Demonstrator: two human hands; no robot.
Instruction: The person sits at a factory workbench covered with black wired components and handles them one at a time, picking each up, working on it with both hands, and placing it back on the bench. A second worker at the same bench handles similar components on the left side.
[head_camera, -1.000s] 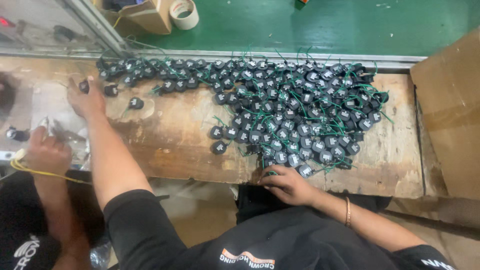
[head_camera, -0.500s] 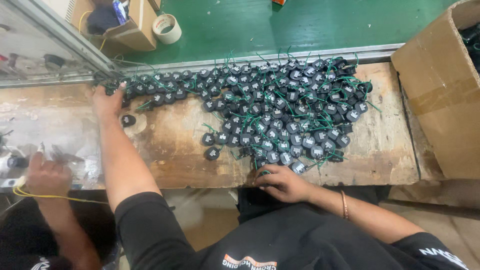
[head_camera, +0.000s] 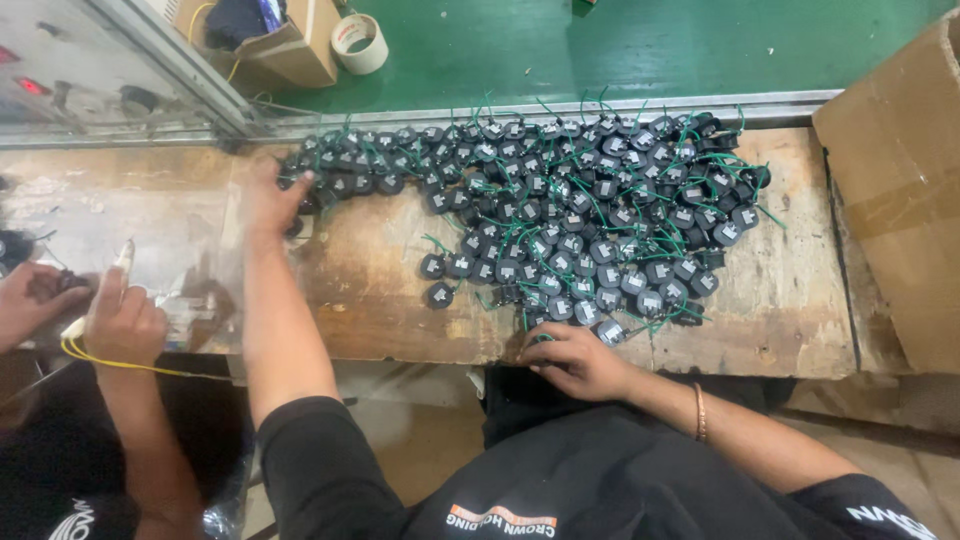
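Factory assembly workshop: worn wooden workbench (head_camera: 400, 300), heaped small black components (head_camera: 590, 210).

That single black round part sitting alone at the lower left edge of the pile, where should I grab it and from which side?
Take the lone black round part by its rounded rim, pinching from above with the fingers to its left and near sides. It lies flat on the wooden bench, with bare wood there, while other parts and green wires crowd its right side. The right hand looks nearest.
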